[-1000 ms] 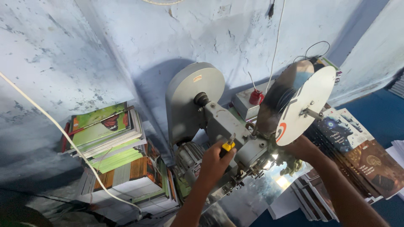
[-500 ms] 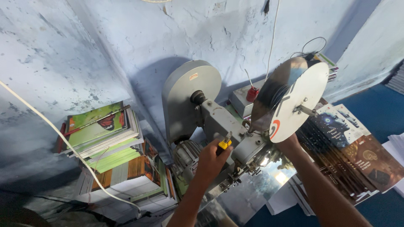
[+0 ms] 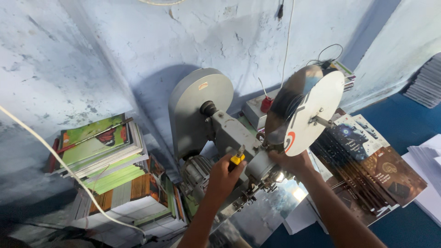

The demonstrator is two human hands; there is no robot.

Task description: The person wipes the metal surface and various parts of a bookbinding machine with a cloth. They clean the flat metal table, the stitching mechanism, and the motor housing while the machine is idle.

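Right hand [image 3: 294, 161] fingertips behind spool [image 3: 305, 110]

Small print/bindery workshop, not a home. Grey motor-driven stitching machine [image 3: 220, 133] w/ big white wire spool [image 3: 312, 110] stands at centre against a rough, flaking pale-blue wall [image 3: 69, 59]. Stacks of printed booklets [image 3: 110, 165] piled left, dark-cover booklets [image 3: 367, 165] fanned out right on blue table [image 3: 404, 124], more stacks far right. Loose cables run along wall.
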